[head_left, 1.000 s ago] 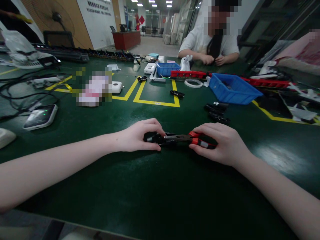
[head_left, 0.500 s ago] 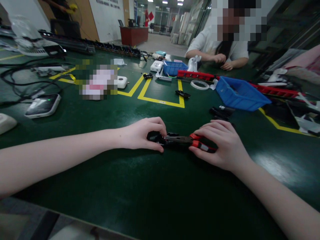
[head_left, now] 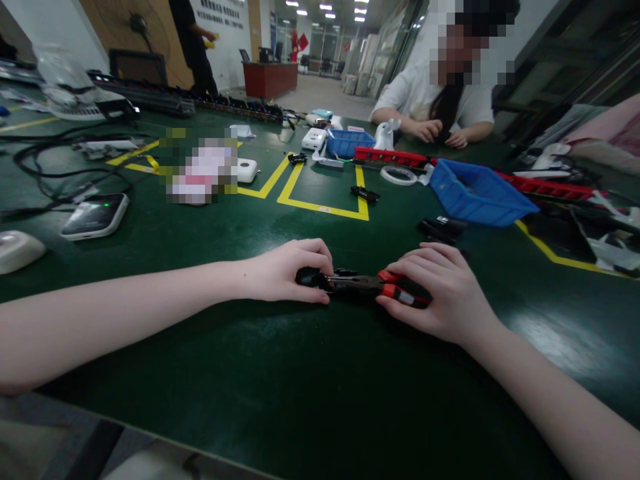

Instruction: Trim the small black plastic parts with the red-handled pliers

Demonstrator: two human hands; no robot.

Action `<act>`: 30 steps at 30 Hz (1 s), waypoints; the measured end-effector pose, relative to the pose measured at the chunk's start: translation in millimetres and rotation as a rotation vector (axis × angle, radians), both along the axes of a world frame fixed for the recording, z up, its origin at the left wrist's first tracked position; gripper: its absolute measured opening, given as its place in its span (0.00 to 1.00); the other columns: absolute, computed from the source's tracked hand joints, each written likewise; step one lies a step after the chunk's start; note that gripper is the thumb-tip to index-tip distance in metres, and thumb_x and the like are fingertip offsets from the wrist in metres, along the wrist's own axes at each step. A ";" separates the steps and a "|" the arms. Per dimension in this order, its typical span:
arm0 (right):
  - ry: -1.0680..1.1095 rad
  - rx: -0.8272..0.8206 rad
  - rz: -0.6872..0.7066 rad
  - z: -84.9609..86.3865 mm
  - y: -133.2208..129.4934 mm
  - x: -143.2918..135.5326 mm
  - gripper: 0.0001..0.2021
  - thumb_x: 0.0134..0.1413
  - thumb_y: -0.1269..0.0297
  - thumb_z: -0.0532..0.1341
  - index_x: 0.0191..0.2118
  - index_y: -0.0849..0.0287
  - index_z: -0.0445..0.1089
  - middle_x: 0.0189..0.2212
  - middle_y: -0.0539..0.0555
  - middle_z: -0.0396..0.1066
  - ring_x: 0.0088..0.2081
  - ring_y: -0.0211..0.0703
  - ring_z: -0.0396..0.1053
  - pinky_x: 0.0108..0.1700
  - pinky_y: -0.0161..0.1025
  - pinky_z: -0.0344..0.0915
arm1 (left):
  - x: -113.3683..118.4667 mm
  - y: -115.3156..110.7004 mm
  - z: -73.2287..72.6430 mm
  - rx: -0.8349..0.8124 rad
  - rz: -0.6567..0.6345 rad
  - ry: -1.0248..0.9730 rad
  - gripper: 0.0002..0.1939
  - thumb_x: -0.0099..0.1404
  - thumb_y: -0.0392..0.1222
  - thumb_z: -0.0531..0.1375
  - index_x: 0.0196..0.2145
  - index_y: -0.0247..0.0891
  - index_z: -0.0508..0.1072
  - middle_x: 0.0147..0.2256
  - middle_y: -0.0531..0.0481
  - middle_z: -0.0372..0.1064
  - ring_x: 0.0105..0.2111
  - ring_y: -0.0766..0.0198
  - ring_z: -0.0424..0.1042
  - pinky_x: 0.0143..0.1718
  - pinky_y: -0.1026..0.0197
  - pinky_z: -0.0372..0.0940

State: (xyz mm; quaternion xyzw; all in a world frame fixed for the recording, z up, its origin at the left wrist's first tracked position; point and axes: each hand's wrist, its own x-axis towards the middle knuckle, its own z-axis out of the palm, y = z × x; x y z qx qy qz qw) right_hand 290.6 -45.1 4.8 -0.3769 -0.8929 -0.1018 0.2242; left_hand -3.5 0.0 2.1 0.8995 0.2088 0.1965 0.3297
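Observation:
My left hand (head_left: 295, 270) is closed around a small black plastic part (head_left: 311, 277), thumb in front and fingers behind it. What kind of part it is I cannot tell. My right hand (head_left: 440, 290) grips the red and black handles of a pair of pliers (head_left: 367, 284), held low over the green table (head_left: 300, 380). The dark jaws point left and reach the black part beside my left fingertips; whether they pinch it is unclear. Just beyond my right hand lie more black parts (head_left: 440, 230).
A blue bin (head_left: 483, 193) stands at the right, near red strips (head_left: 390, 156) and a roll of white tape (head_left: 399, 175). Another black piece (head_left: 365, 194) lies by yellow tape lines. Cables and a white device (head_left: 95, 217) are at left. A person in white (head_left: 430, 113) sits opposite.
The view has shifted slightly, bringing a standing person at the back left more into sight. Both hands keep their grips on the black part and the pliers, almost unmoved.

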 end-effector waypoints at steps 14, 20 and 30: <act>0.000 -0.021 0.017 3.7 1.3 5.3 0.13 0.55 0.52 0.65 0.41 0.54 0.73 0.35 0.55 0.78 0.38 0.53 0.75 0.54 0.59 0.63 | -0.7 0.0 -1.2 0.022 0.000 -0.013 0.08 0.65 0.41 0.66 0.41 0.37 0.76 0.46 0.45 0.69 0.47 0.56 0.71 0.50 0.53 0.66; -0.011 -0.018 0.030 3.1 1.7 5.0 0.13 0.54 0.52 0.65 0.41 0.55 0.73 0.34 0.55 0.78 0.38 0.52 0.75 0.54 0.58 0.63 | 0.1 -0.4 -0.5 0.043 -0.012 -0.012 0.07 0.65 0.40 0.66 0.40 0.36 0.75 0.46 0.45 0.69 0.47 0.56 0.71 0.50 0.53 0.65; -0.032 0.025 0.039 5.0 1.0 3.0 0.14 0.55 0.52 0.65 0.41 0.55 0.73 0.35 0.55 0.79 0.37 0.52 0.76 0.53 0.59 0.64 | -0.5 0.4 -1.8 0.061 -0.008 0.001 0.07 0.65 0.41 0.65 0.41 0.37 0.75 0.47 0.46 0.68 0.47 0.56 0.71 0.51 0.53 0.65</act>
